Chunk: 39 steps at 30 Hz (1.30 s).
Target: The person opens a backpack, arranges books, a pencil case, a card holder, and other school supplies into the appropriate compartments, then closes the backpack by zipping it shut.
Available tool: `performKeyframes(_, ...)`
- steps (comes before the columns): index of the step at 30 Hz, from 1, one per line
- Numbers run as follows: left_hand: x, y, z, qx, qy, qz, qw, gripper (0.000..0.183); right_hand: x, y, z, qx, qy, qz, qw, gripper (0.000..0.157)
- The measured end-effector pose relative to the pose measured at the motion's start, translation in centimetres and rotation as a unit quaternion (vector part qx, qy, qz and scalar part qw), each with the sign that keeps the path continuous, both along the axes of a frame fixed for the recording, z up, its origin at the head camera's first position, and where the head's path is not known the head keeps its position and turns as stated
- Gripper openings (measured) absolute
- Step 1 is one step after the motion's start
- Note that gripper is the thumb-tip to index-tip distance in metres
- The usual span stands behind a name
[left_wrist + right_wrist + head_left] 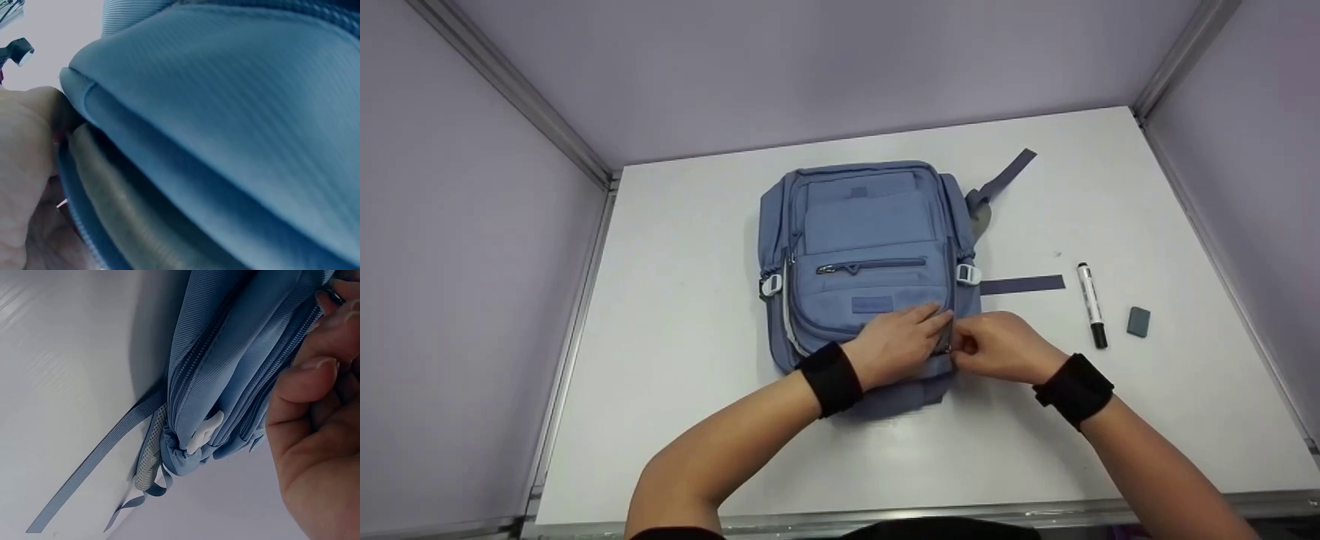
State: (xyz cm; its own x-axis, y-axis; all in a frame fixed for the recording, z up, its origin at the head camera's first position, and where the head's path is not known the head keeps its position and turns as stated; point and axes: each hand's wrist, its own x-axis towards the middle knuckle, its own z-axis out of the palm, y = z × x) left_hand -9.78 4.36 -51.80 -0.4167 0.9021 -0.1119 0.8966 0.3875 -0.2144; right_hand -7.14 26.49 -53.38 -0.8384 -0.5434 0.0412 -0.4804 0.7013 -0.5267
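A blue backpack [870, 214] lies on its back on the white table, front pockets facing up. My left hand [894, 345] rests on its lower front, fingers stretched toward the right-hand edge. Along that edge my right hand [1001, 346] pinches a small zipper pull [336, 296] with thumb and fingers curled. The zipper teeth [275, 363] run down the bag's side away from it. In the left wrist view, the compartment gapes beside the left hand [25, 163], showing a greyish lining [121, 202] inside.
To the right of the bag lie a black-capped white marker [1090, 304] and a small dark grey-green block [1138, 321]. Two loose straps, an upper strap [1011, 174] and a lower strap [1024, 285], stick out rightward. Light panels [840, 67] wall the table's back and sides.
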Motion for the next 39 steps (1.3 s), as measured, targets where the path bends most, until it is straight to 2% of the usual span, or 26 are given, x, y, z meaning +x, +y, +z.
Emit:
performKeyframes(6,-0.1,-0.2,0.0,-0.005,0.015,-0.009,0.9998,0.033,-0.1,-0.1,0.0,-0.011,-0.017,-0.005,1.0,0.018)
performKeyframes(15,-0.5,-0.7,-0.2,0.05,-0.033,-0.009,0.9982,0.033,0.2,-0.7,-0.2,-0.023,-0.027,-0.011,0.999,0.016)
performKeyframes(20,-0.5,-0.7,-0.3,0.07,-0.038,0.006,0.9968,0.041,0.5,-1.7,-0.3,-0.037,-0.039,0.003,0.999,0.015)
performKeyframes(24,-0.4,-0.8,-0.3,0.081,-0.064,0.024,0.9944,0.052,0.5,-2.1,-0.5,-0.044,-0.033,0.011,0.998,0.014)
performKeyframes(27,-0.4,-1.1,-0.1,0.077,-0.087,0.019,0.9931,0.057,0.5,-2.0,-0.6,-0.048,-0.031,0.008,0.998,0.014)
performKeyframes(30,-0.4,-1.8,0.2,0.076,-0.108,0.004,0.9913,0.058,0.6,-1.9,-0.7,-0.046,-0.031,0.002,0.998,0.013)
performKeyframes(34,-0.3,-3.5,0.5,0.087,-0.111,-0.011,0.9899,0.053,0.8,-1.8,-0.7,-0.036,-0.025,-0.004,0.999,0.012)
performKeyframes(39,0.1,-6.6,0.3,0.153,-0.11,-0.009,0.982,0.024,1.2,-1.7,-0.5,-0.019,-0.004,-0.014,1.0,0.009)
